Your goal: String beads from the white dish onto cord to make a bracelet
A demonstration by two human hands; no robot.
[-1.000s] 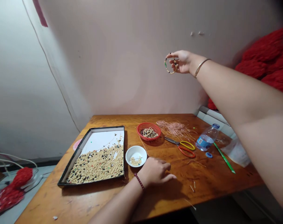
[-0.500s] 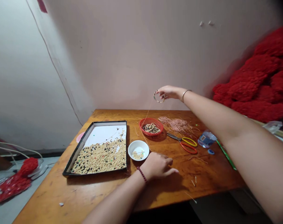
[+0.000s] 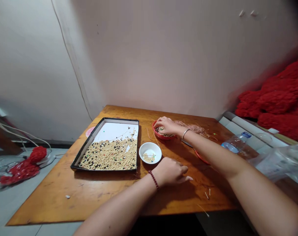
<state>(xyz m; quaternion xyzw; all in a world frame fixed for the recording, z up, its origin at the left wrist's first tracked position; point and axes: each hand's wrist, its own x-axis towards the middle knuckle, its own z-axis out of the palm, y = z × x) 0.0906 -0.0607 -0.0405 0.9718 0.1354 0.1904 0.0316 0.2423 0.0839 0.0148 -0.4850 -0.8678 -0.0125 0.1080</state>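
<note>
My right hand (image 3: 166, 124) reaches down into the red basket (image 3: 165, 137), which has strung beads in it. Its fingertips are hidden among the beads, so whether the beaded loop is still in them I cannot tell. A thin cord (image 3: 156, 139) trails from the basket towards the white bowl (image 3: 150, 146), where some pale beads and a green one lie. To the right of that bowl, low over the table, is my left hand (image 3: 172, 172), fingers bent and thumb stretched apart from them; nothing shows in it.
A black-edged tray (image 3: 107, 118) of loose beads stands at left. Pink cord (image 3: 194, 128) lies behind my right wrist, and scissors (image 3: 200, 156) are mostly under that forearm. A plastic bottle (image 3: 234, 143) is at right, near a clear bag (image 3: 281, 160) and red yarn (image 3: 279, 98).
My right hand has come down from above the table into the red basket, with the beaded loop now out of sight. My left hand has stayed beside the bowl. The view has shifted.
</note>
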